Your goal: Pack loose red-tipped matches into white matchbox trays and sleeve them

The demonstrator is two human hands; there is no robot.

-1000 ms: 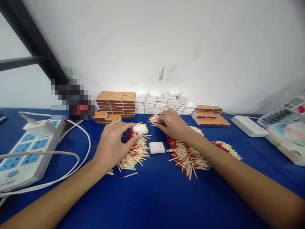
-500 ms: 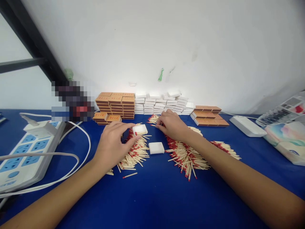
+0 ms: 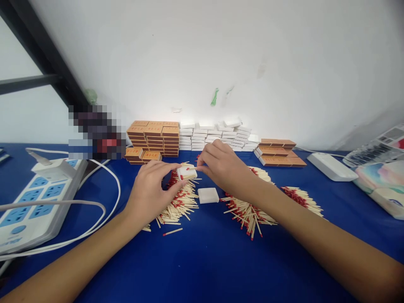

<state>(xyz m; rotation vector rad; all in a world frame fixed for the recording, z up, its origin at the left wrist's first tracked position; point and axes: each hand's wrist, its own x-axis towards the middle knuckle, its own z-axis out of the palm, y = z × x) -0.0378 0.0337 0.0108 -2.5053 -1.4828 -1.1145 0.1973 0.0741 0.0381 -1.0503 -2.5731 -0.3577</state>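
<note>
My left hand pinches a small white matchbox tray between thumb and fingers, tilted above a heap of matches. A match or two lie along the tray's near side. My right hand is closed, with red-headed matches held at the fingertips over the tray; how many is hard to tell. Below, between the heaps, a second white tray rests on the blue table. Another heap of matches spreads under my right wrist, partly covered by the arm.
Orange matchboxes are stacked by the wall, beside piled white trays; more orange boxes stand to the right. A power strip with white cables occupies the left. A white adapter and a tissue pack lie right.
My right hand has moved slightly left and nearer, from the small pile of matches at the back to the tray, carrying matches. My left hand keeps the tray nearly in place.
</note>
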